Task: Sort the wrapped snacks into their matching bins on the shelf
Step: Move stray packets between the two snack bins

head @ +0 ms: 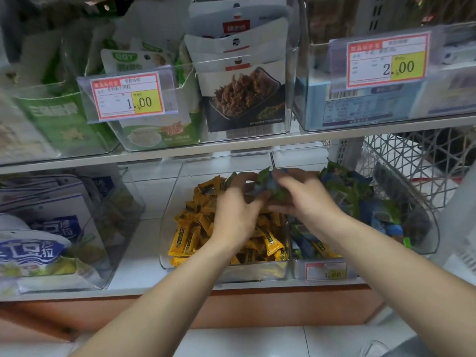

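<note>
Left hand (237, 210), right hand (306, 202): fingers of both curled round green snacks (269, 185) above yellow-snack bin (257, 273)

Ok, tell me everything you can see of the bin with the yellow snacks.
The clear plastic bin sits on the lower shelf, open-topped with rounded corners, heaped with yellow wrapped snacks. A bin of blue-and-green snacks stands close on its right. The left hand and right hand hold green packets above it.
</note>
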Available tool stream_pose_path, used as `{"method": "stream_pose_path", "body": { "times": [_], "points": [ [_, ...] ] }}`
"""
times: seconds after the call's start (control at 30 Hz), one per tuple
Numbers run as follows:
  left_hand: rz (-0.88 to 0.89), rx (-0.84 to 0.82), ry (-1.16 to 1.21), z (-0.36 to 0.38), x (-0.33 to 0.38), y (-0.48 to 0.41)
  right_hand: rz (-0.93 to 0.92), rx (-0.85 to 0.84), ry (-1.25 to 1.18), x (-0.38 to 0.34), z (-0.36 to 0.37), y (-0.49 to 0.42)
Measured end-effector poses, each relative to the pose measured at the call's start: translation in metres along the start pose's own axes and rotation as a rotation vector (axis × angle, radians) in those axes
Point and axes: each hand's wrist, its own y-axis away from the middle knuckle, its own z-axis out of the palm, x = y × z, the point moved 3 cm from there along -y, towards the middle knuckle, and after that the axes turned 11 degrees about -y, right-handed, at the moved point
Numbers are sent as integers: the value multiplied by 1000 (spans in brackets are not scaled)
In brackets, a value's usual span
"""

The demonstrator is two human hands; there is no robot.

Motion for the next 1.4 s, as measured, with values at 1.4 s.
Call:
{"method": "stream_pose_path", "body": {
  "times": [1.4],
  "points": [
    [-12,-174,-394,-2,-77,-99,-414,-20,1032,-8,-36,-27]
  ]
}}
